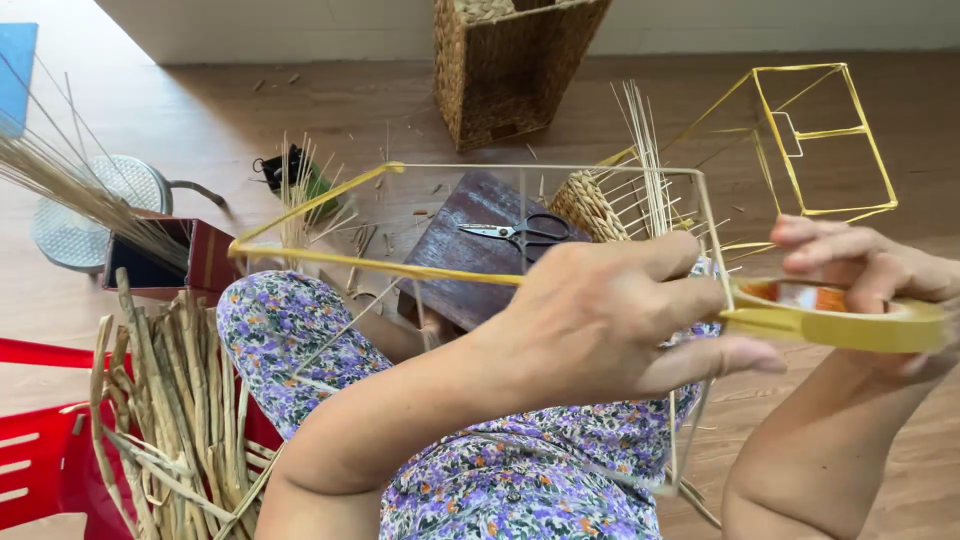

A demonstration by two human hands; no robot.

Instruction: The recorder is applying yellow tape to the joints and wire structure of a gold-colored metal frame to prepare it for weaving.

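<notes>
My left hand [610, 320] grips a wire box frame [300, 215] at its near right corner; one rod of the frame is wrapped in yellow tape. My right hand [865, 275] holds a roll of yellow tape [835, 320], whose strip runs to that corner. The frame rests over my lap, which is covered in floral cloth. A partly woven piece with upright straw strands [590, 205] stands inside the frame's far side.
Scissors [525, 232] lie on a dark wooden board [470, 255]. A woven basket [510, 65] stands at the back. Another yellow wire frame [815, 140] sits to the right. Dried reeds [180, 410] lie by a red plastic chair [40, 450] on the left.
</notes>
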